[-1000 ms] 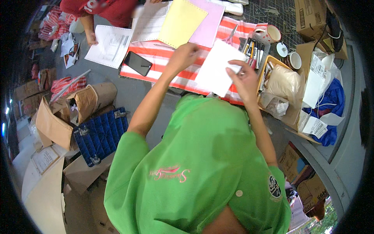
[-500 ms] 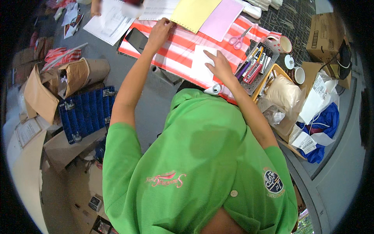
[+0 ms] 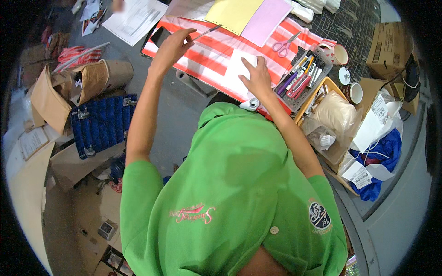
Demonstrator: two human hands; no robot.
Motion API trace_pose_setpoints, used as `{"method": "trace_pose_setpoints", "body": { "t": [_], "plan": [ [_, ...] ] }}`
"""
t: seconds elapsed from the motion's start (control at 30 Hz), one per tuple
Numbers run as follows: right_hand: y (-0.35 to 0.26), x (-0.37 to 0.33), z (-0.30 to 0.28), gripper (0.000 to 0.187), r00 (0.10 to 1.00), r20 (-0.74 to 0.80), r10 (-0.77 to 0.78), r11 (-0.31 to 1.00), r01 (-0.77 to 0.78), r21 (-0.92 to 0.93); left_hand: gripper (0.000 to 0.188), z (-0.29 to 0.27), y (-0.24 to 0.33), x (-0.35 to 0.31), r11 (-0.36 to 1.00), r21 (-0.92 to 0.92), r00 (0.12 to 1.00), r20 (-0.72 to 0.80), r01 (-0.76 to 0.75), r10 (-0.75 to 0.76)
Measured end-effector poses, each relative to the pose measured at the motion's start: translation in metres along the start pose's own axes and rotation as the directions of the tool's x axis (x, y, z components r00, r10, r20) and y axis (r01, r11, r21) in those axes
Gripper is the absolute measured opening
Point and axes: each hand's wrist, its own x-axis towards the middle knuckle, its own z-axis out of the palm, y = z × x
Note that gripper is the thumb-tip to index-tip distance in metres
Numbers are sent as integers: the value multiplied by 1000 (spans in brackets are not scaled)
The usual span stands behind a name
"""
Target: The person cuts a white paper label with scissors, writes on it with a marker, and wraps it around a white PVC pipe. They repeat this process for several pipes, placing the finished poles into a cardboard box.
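My left hand (image 3: 174,48) is raised over the near left edge of the striped table cover, its fingers closed around a slim grey pen (image 3: 208,32) that points to the right. Partly hidden behind that hand lies a dark phone (image 3: 159,36). My right hand (image 3: 258,77) rests on a small white sheet of paper (image 3: 235,73), thumb and fingers spread, pressing it flat with nothing gripped. Beyond the sheet are a yellow sheet (image 3: 232,16) and a pink sheet (image 3: 264,23). A pair of pink-handled scissors (image 3: 282,48) lies to the right.
Right of my right hand stands a grey basket (image 3: 326,69) of pens and markers. A yellow tray (image 3: 301,112) with plastic bags, cups (image 3: 353,93) and a cardboard box (image 3: 389,48) are farther right. Printed sheets (image 3: 133,23) lie far left. A white roll (image 3: 251,104) is at the near edge.
My left hand has drawn back toward the left and now shows a pen in its fingers. The right hand stays on the white sheet. The view has shifted slightly.
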Motion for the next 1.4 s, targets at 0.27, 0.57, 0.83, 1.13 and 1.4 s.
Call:
{"method": "trace_pose_setpoints", "body": {
  "t": [0.27,0.57,0.83,1.13,1.4],
  "plan": [
    [7,-6,20,59,950,-10,-312,950,312,-1,27,77,60,-33,623,-774,960,-74,115,-269],
    [12,-2,11,51,938,-10,-346,938,346,30,28,140,42,-8,700,-703,961,-89,127,-263],
    [21,-1,25,49,938,-114,-327,938,337,84,20,144,34,22,686,-690,967,84,230,-240],
    [18,3,24,56,952,-101,-288,949,298,104,37,150,35,32,793,-595,986,-6,132,-169],
    [19,4,28,67,956,-106,-273,954,283,99,38,162,30,34,783,-609,978,-55,129,-203]
  ]
}}
